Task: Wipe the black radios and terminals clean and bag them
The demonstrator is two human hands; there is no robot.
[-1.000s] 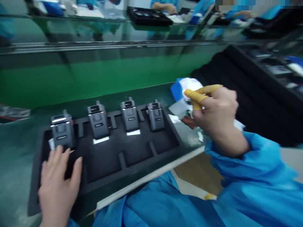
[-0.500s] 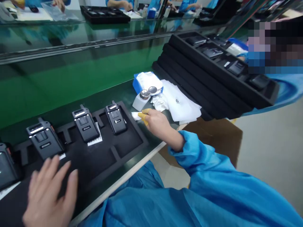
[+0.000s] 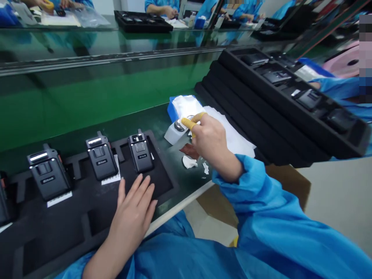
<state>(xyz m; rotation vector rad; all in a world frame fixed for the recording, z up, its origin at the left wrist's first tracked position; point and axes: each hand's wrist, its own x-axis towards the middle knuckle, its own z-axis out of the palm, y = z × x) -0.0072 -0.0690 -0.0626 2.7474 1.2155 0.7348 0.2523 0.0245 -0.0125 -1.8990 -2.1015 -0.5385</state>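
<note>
head view: the left hand [image 3: 134,211] lies flat and open, fingers spread, palm down on the black foam tray [image 3: 87,217], holding nothing. just past its fingertips a small black device [image 3: 141,153] stands in the tray's slot; two more devices [image 3: 100,158] sit further to that hand's left, each with a white slip below it.

the right hand [image 3: 210,141] is raised over the green table [image 3: 162,120], loosely curled, with yellow finger cots [image 3: 188,123] on the thumb and forefinger. those two fingertips are close together right at a small white dispenser with a metal top [image 3: 176,130]; whether they pinch anything cannot be told. beyond this hand lies a blue box of white wipes [image 3: 183,104], and loose white sheets [image 3: 235,139] spread to its right. below the palm, small white scraps [image 3: 188,162] rest on the table.

further right of the right hand, a stack of black foam trays [image 3: 279,108] carries more devices. other people in blue sleeves work at the far side.
</note>
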